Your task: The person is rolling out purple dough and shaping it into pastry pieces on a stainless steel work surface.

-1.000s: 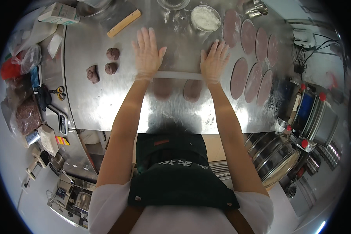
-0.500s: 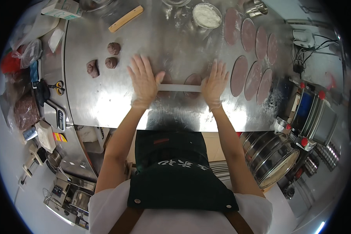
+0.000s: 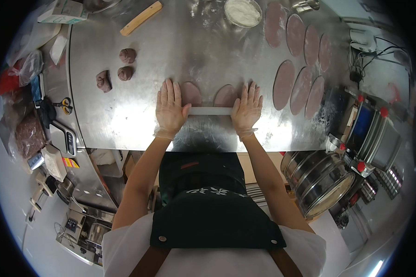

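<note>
My left hand [image 3: 170, 108] and my right hand [image 3: 247, 108], in thin clear gloves, lie palm down on either end of a white rolling pin [image 3: 210, 111], fingers stretched out flat. Just above the pin are two pink dough ovals, one [image 3: 191, 94] beside my left fingers, the other [image 3: 224, 94] beside my right. Up and left sit three brown dough lumps [image 3: 127, 55]. To the right lie several thin pink ovals [image 3: 284, 85] dusted with flour.
The steel table [image 3: 97, 120] also carries a bowl of flour [image 3: 242, 11] and a wooden-handled tool [image 3: 141, 18]. Scissors [image 3: 65, 105], a scale [image 3: 62, 138] and bags [image 3: 30, 134] crowd the left. Cables, appliances and steel sieves [image 3: 312, 184] are at the right.
Both hands and the rolling pin have moved down toward the table's near edge, and more of the two middle ovals shows above the pin.
</note>
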